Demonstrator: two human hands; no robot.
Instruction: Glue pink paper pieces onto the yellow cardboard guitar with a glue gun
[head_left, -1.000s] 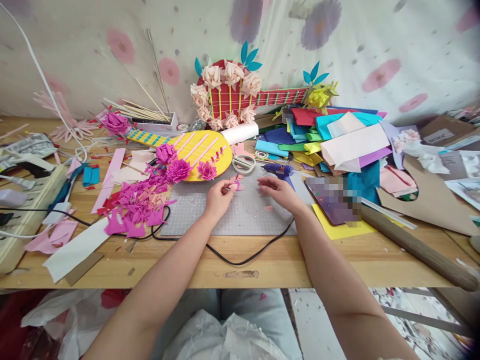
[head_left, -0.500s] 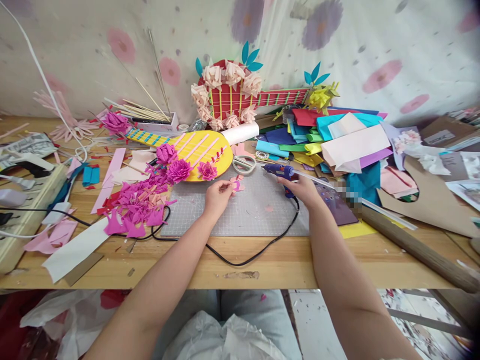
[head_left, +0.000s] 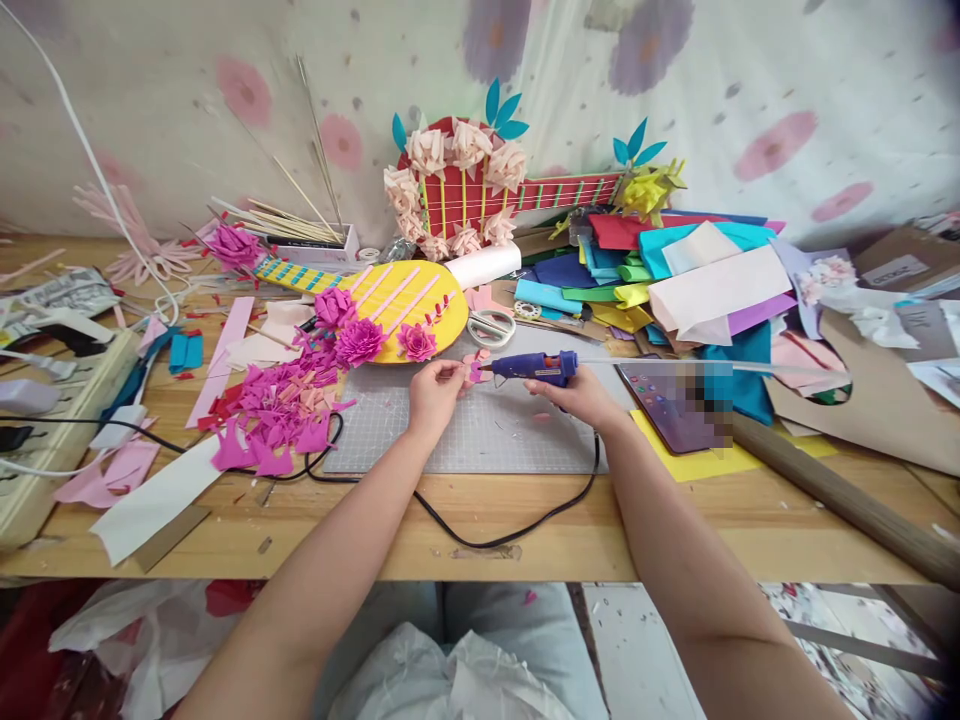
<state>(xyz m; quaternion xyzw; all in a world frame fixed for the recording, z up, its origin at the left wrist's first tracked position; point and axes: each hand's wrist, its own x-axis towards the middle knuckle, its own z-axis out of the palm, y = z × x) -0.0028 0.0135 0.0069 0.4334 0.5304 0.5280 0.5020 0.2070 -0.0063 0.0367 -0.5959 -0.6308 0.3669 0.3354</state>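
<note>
A: What's the work surface?
B: A wooden table (head_left: pixel 330 545) with a gray gridded cutting mat (head_left: pixel 525 435) on it. A pale floral curtain (head_left: pixel 420 60) hangs behind, and a power strip (head_left: pixel 67 430) lies at the left edge.

A: And the hands?
B: The left hand (head_left: pixel 437 395) is over the mat, its fingertips pinched together on a small pink paper petal cluster (head_left: pixel 477 367). The right hand (head_left: pixel 589 395) is curled around the handle of a blue hot glue gun (head_left: pixel 534 367) — its nozzle points left at the cluster, right up close. Whether they touch, I can't tell.

A: Count things for me.
B: One glue gun, one pair of scissors (head_left: pixel 491 328) beyond the mat, one smartphone (head_left: pixel 664 405) to the right. Two paper-decorated stringed instruments: a yellow lute (head_left: pixel 431 300) lying flat, and a red banjo (head_left: pixel 469 190) standing behind it.

A: Flowers on the yellow one?
B: Three magenta blooms (head_left: pixel 360 342) on its body, one more at the neck's far end. The magenta scraps (head_left: pixel 277 420) beside it — too jumbled to count.
</note>
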